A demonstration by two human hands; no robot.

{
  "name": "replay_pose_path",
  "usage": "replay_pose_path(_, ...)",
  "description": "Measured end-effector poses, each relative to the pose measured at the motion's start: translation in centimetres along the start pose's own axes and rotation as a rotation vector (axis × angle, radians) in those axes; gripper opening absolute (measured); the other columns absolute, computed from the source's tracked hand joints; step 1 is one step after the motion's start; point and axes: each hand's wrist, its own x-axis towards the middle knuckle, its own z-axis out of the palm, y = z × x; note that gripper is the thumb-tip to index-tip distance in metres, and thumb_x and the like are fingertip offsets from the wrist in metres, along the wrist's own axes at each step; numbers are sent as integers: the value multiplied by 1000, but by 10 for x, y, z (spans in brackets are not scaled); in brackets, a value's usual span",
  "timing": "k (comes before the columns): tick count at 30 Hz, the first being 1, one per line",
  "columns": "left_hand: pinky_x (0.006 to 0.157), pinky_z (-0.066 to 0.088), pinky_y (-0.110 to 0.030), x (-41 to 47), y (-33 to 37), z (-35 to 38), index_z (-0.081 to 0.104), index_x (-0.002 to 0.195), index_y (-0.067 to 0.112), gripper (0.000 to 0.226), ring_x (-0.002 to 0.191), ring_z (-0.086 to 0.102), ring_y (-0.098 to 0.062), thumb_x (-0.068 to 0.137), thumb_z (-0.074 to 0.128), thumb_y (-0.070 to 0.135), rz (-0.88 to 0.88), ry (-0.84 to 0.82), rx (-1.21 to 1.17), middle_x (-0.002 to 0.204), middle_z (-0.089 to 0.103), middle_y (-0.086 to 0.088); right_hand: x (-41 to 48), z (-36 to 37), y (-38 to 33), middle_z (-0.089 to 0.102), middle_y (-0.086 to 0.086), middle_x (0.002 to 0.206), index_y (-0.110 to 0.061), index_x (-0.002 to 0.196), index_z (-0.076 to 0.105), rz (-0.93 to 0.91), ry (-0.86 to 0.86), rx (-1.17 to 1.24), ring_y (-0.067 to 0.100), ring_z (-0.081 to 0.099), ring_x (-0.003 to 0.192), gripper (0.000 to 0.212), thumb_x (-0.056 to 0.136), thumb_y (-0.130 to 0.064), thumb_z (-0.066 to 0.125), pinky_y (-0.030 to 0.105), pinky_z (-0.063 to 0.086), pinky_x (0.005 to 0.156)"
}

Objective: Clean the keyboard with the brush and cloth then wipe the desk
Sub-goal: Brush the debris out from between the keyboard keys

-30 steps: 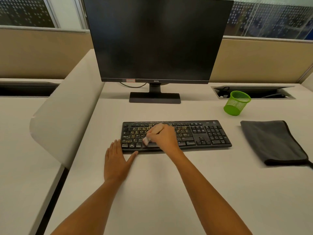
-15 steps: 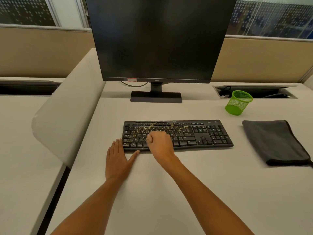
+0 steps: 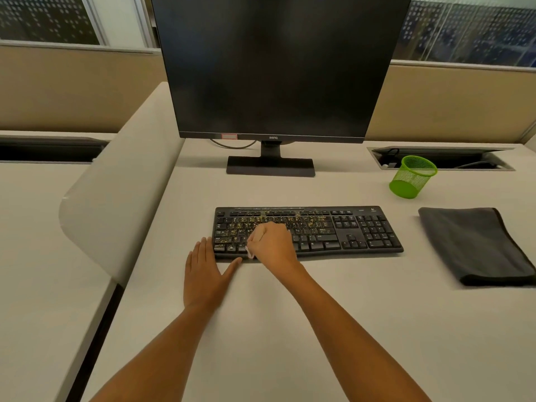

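Two arms are showing in the head view, and both are running bare along all the length the frame is taking in, from its lower edge up to the wrists. The left forearm (image 3: 174, 349) is looking slim and smooth, widening toward the bottom edge; the right forearm (image 3: 333, 329) is looking much the same, a little broader where it is nearing the camera. The left grip (image 3: 207, 274), a bare hand, is showing long, slender fingers and a thumb with clean outlines. The right grip (image 3: 272, 245), also a bare hand, is presenting a rounded ridge of knuckles. Nails are reading too small to be describing.
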Motion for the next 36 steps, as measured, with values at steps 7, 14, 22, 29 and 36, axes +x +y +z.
replay_pose_path(7,117,4,-32,0,-2,1,12,149,10,93,144,9,-18,83,28,73,5,-1,11,156,17,-7,-6,1,5,72,0,81,-9,80,73,8,77,107,5,57,62,15,82,-4,59,12,44,52)
replay_pose_path(14,116,4,-31,0,0,1,11,149,11,91,144,9,-18,83,30,71,-2,1,5,156,16,-6,-3,-5,10,65,-4,72,-5,79,74,0,94,154,-2,52,55,15,82,-3,59,2,37,44)
replay_pose_path(22,117,5,-32,0,-2,1,13,149,11,92,144,10,-17,83,29,73,-1,4,-1,156,18,-6,-3,-5,14,73,-1,82,-14,83,74,-158,-1,190,5,61,72,7,80,-12,68,13,45,62)
replay_pose_path(29,117,7,-32,1,-2,0,16,148,10,97,143,14,-18,80,27,77,-6,6,-14,155,21,-7,0,-13,28,72,-5,83,-18,84,73,-356,-241,-98,2,59,73,3,81,-18,71,14,44,62)
replay_pose_path(36,117,7,-32,0,-1,0,14,149,11,93,143,12,-18,83,32,73,0,10,-23,155,19,-7,11,-25,15,73,-3,81,-16,83,75,-389,-250,-84,3,61,72,5,80,-19,74,10,45,63)
